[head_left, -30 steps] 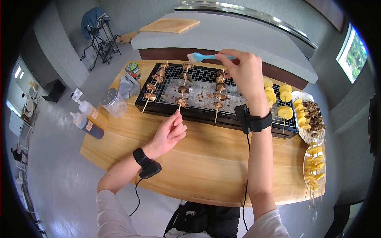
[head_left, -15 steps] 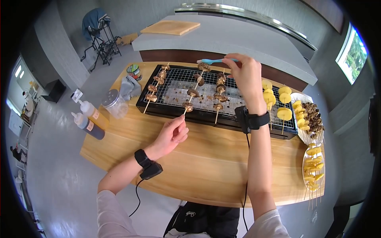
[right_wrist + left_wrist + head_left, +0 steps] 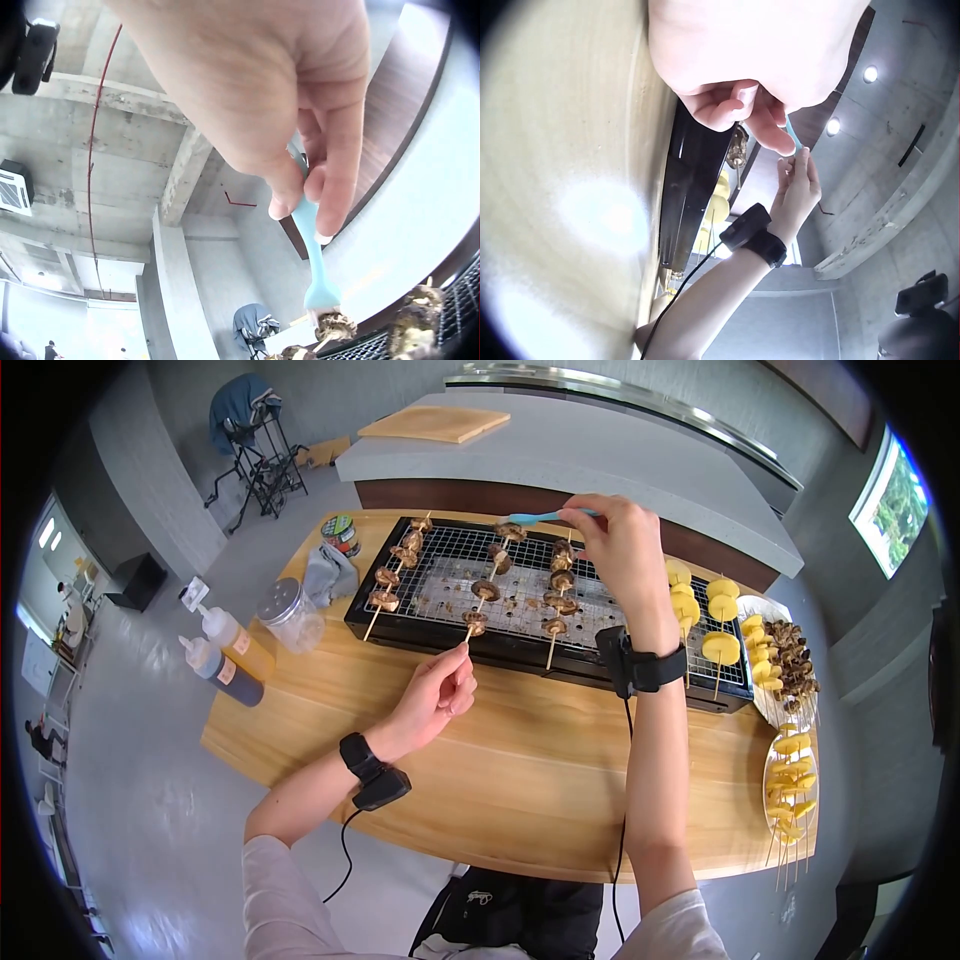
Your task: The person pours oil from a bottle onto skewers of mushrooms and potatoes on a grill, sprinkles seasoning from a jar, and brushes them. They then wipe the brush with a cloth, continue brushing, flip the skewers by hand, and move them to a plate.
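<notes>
My left hand (image 3: 430,698) pinches the lower end of a mushroom skewer (image 3: 486,591) that lies across the black grill (image 3: 440,630). Above the grill's far edge, my right hand (image 3: 625,550) holds a light blue brush (image 3: 540,517) between thumb and fingers. In the right wrist view the bristles of the brush (image 3: 319,274) touch the top mushroom (image 3: 335,326). The left wrist view shows the left hand (image 3: 750,60) with curled fingers, the skewer mostly hidden. Other mushroom skewers (image 3: 385,600) (image 3: 560,603) rest on either side.
Potato skewers (image 3: 720,648) are at the grill's right end. Plates of mushroom skewers (image 3: 790,660) and potato skewers (image 3: 790,780) stand at the table's right. Two squeeze bottles (image 3: 240,645) (image 3: 222,672), a shaker jar (image 3: 290,618), a cloth (image 3: 328,575) and a can (image 3: 341,535) stand left.
The held skewer's far end has shifted right and its near end slightly right with my left hand. The brush has moved right and now lies flatter, at the top mushroom.
</notes>
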{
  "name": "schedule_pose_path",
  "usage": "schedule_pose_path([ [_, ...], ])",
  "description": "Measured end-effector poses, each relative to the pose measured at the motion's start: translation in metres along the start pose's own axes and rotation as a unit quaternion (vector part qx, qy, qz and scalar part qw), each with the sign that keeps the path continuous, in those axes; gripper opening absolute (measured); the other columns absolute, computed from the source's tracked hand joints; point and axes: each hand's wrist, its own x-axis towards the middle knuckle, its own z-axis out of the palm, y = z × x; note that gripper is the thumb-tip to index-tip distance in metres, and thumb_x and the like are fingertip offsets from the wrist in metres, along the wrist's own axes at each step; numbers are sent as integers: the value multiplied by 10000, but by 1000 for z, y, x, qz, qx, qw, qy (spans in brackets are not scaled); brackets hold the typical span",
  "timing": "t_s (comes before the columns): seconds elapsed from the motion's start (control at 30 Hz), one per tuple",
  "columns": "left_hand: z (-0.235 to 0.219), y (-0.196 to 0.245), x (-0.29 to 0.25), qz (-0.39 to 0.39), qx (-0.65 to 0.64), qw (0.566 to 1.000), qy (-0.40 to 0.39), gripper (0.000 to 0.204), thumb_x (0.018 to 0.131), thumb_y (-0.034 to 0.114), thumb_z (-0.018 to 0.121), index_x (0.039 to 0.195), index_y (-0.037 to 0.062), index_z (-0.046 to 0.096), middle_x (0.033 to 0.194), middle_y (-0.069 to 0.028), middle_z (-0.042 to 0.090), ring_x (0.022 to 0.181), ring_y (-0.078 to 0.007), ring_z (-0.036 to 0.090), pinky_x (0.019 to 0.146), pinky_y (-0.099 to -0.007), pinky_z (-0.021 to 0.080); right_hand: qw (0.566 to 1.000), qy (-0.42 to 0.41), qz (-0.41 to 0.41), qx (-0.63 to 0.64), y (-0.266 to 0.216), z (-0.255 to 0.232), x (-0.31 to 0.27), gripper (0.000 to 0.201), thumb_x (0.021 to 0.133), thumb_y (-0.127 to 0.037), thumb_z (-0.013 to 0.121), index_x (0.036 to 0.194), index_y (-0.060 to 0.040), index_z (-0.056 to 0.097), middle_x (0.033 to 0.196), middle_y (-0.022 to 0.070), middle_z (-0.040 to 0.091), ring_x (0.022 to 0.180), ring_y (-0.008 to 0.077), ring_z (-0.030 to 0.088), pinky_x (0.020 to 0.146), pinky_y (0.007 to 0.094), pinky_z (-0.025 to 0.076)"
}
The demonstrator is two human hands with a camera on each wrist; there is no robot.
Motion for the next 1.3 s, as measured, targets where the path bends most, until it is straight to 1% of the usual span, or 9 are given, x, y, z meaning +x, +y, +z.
schedule_pose_path([
  [0.07, 0, 1, 0, -2, -3, 1000, -4, 396, 1035, 328, 440, 693, 129, 430, 507, 42, 318, 453, -63, 301, 450, -229, 236, 1000, -6, -6, 10, -3, 0, 0, 118, 837, -103, 677, 894, -12, 728, 752, 219, 653, 697, 376, 640, 660, 394, 513],
  [0.27, 0, 2, 0, -1, -9, 1000, -2, 401, 1033, 326, 443, 687, 124, 436, 504, 38, 328, 455, -62, 299, 448, -229, 237, 999, -14, 34, 12, -9, -3, 0, 132, 832, -121, 693, 903, -16, 731, 745, 210, 659, 663, 359, 637, 638, 377, 514],
  [0.33, 1, 3, -1, 1, -4, 1000, -6, 408, 1029, 326, 452, 674, 126, 425, 501, 37, 336, 455, -64, 295, 447, -230, 238, 999, 29, 18, 24, -7, -1, 1, 139, 831, -130, 703, 910, -20, 733, 755, 206, 666, 652, 347, 640, 634, 371, 517],
  [0.57, -2, 0, 1, 5, -12, 1000, -8, 426, 1019, 326, 471, 647, 131, 396, 496, 34, 348, 453, -65, 291, 446, -229, 238, 999, 34, 24, -29, 4, 7, -3, 143, 826, -140, 710, 905, -23, 734, 788, 212, 670, 710, 358, 661, 663, 382, 529],
  [0.63, 0, 1, 1, 2, -14, 1000, -2, 427, 1019, 328, 471, 647, 132, 398, 496, 36, 347, 453, -62, 290, 444, -226, 237, 997, -8, 19, -70, 6, 7, -4, 136, 824, -137, 706, 891, -22, 732, 792, 215, 669, 740, 375, 661, 680, 401, 532],
  [1.07, -1, 1, 1, 6, -12, 1000, 11, 416, 1019, 317, 478, 655, 128, 415, 507, 45, 335, 447, -52, 284, 430, -221, 233, 993, -71, 21, -92, -22, -16, -3, 105, 818, -114, 694, 867, -33, 739, 739, 213, 659, 708, 382, 651, 688, 409, 530],
  [1.17, -5, -1, 2, 8, -17, 1000, -1, 410, 1015, 299, 487, 652, 123, 415, 507, 49, 326, 441, -50, 275, 429, -221, 232, 994, -63, 17, -87, -25, -16, -2, 104, 820, -115, 695, 875, -39, 741, 748, 210, 661, 704, 375, 653, 683, 408, 528],
  [1.23, -7, -2, 2, 11, -6, 1000, -10, 406, 1009, 282, 498, 647, 117, 420, 507, 51, 319, 438, -49, 269, 428, -220, 229, 997, -4, 15, -72, -24, -11, -1, 113, 819, -118, 697, 889, -41, 741, 772, 209, 666, 712, 373, 654, 684, 411, 528],
  [1.3, -6, -2, 3, 13, -8, 1000, -6, 406, 1008, 279, 501, 645, 115, 421, 507, 50, 317, 439, -49, 269, 427, -221, 227, 997, 2, 9, -78, -19, -4, -1, 115, 817, -119, 699, 892, -43, 740, 784, 208, 668, 719, 374, 655, 682, 413, 527],
])
